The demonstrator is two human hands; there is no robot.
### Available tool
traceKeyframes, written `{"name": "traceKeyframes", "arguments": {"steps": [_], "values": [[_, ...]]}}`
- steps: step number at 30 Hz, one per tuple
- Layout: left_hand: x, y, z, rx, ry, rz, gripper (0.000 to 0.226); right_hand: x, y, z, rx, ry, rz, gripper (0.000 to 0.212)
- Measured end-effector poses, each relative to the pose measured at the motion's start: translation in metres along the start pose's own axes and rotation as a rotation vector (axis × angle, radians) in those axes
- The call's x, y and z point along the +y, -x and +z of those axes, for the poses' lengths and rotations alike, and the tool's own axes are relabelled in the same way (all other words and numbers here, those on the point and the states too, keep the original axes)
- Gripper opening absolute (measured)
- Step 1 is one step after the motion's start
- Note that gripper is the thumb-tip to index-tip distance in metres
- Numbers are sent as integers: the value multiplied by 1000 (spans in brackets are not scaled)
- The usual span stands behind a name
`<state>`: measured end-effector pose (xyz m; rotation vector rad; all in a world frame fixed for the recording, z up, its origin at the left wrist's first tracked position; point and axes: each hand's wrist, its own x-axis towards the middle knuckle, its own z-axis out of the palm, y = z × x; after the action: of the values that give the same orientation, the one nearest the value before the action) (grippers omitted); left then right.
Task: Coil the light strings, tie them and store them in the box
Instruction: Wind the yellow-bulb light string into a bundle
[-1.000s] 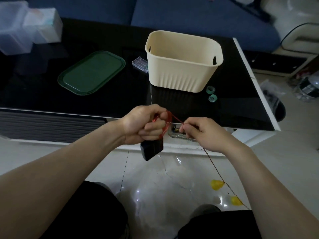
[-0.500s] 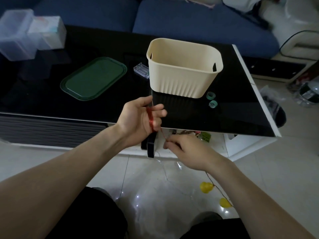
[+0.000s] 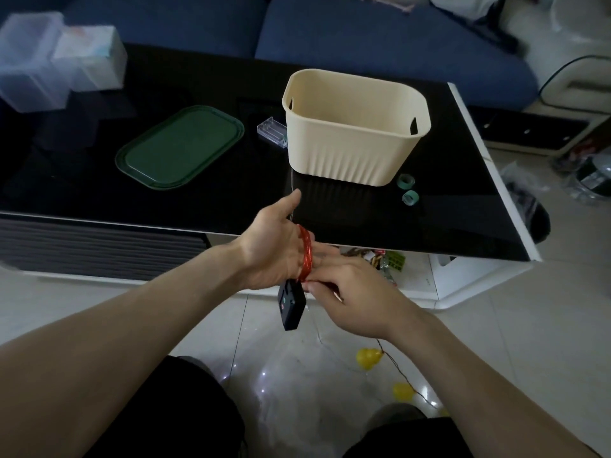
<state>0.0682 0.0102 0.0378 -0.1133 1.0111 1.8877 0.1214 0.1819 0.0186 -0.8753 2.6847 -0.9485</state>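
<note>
Looping round the left hand, the red string sits as a tight band of turns across the palm side of the fingers, its plane running roughly top to bottom in the head view. That hand is held flat, thumb lifted, fingers straight and pointing toward the right hand, so it serves as a spool and grips nothing. A black battery pack hangs from the lower edge of the coil, just beneath the left palm. The right hand's fingers are curled and appear to pinch the strand at the bottom of the coil, touching the left hand there. From under the right wrist the loose strand trails down to the floor, where two yellow bulbs lie; the uncoiled length thus lies below and to the right. The next turn probably has to go up and over the left fingers, with the right hand, the nearer one, feeding it. Beyond the hands, on the black worktop, stands the cream box, well apart, with a green lid to its left.
</note>
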Motion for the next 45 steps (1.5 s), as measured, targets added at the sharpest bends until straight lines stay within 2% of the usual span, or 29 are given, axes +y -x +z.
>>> {"name": "traceKeyframes", "arguments": {"steps": [5, 9, 11, 15, 19, 21, 23, 26, 30, 32, 35, 38, 40, 42, 45], "values": [[-2, 4, 8, -3, -289, -81, 77, 2, 1, 2, 160, 57, -77, 22], [-7, 4, 9, -15, -474, -137, 74, 2, 0, 3, 178, 57, -74, 15], [-8, 6, 6, -58, -499, -211, 80, -1, 0, -3, 130, 6, -3, 17], [-11, 6, 7, -119, -676, -286, 83, 2, -1, -17, -47, -159, 277, 33], [-9, 3, 6, -114, -707, -259, 76, 5, -1, -26, -97, -232, 292, 24], [-8, 3, 4, -81, -737, -301, 77, 9, 1, -30, -113, -196, 298, 20], [-9, 3, 2, -32, -741, -350, 78, 17, 3, -32, -118, -74, 354, 25], [-11, 4, 0, -51, -698, -393, 71, 31, 7, -38, -91, -60, 492, 31], [-12, 6, -1, -103, -783, -436, 52, 33, 8, -47, 111, -184, 530, 29], [-14, 6, 0, -102, -834, -416, 45, 34, 8, -48, 137, -187, 500, 26], [-13, 7, 2, -72, -811, -308, 39, 38, 8, -42, -32, -204, 478, 11], [-9, 7, 4, -36, -605, -140, 41, 33, 7, -36, -279, -286, 473, 29], [-7, 5, 4, 11, -427, -14, 42, 30, 6, -34, -351, -301, 464, 23], [-4, 3, 5, 70, -310, 91, 40, 28, 6, -32, -341, -294, 484, 7], [-2, 3, 4, 120, -247, 155, 40, 30, 6, -34, -283, -245, 564, 35]]}}
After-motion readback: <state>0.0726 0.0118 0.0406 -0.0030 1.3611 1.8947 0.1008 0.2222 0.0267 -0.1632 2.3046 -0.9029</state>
